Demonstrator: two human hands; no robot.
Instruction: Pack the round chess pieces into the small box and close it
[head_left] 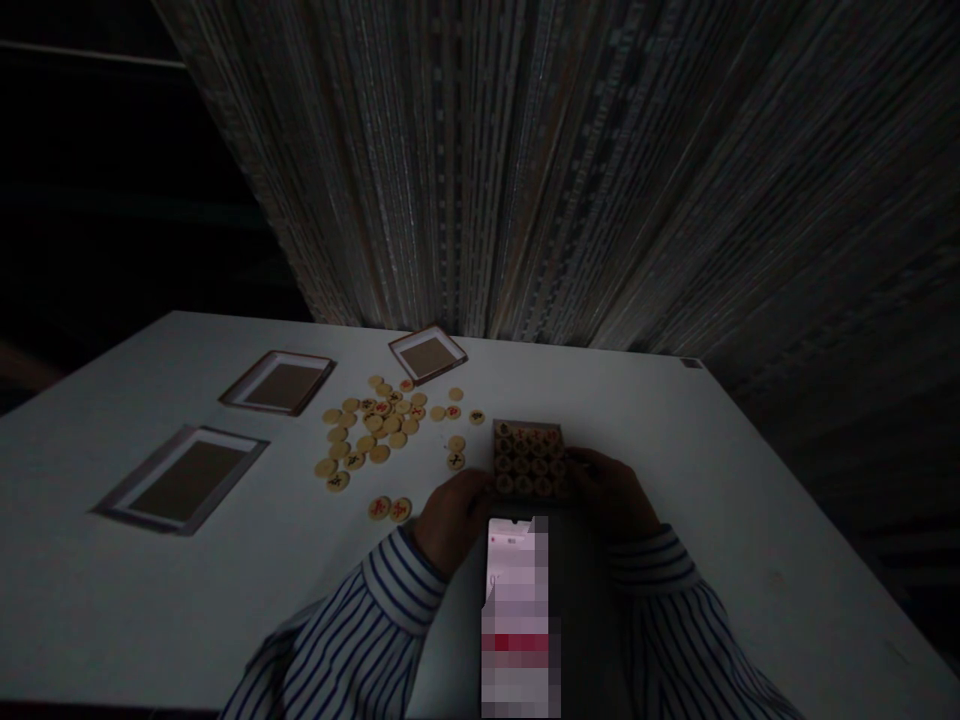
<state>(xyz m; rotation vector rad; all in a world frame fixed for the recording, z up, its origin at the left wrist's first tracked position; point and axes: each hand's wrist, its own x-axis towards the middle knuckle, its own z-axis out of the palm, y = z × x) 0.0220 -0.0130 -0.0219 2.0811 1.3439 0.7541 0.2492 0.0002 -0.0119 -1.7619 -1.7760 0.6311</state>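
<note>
The box (528, 499) of round pieces (523, 466), just beyond the phone (510, 590), is probably light and stiff, liable to spill if tilted, and best held by opposite sides, where the left hand (454, 515) and right hand (616, 490) lie apart, their grip too dark to judge.

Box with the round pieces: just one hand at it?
No, the left hand is at one side of the box and the right hand at the other.

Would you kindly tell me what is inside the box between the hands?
Round pieces lie in rows inside the box, between the left hand and right hand. They cover its floor, so whatever lies beneath cannot be seen.
</note>
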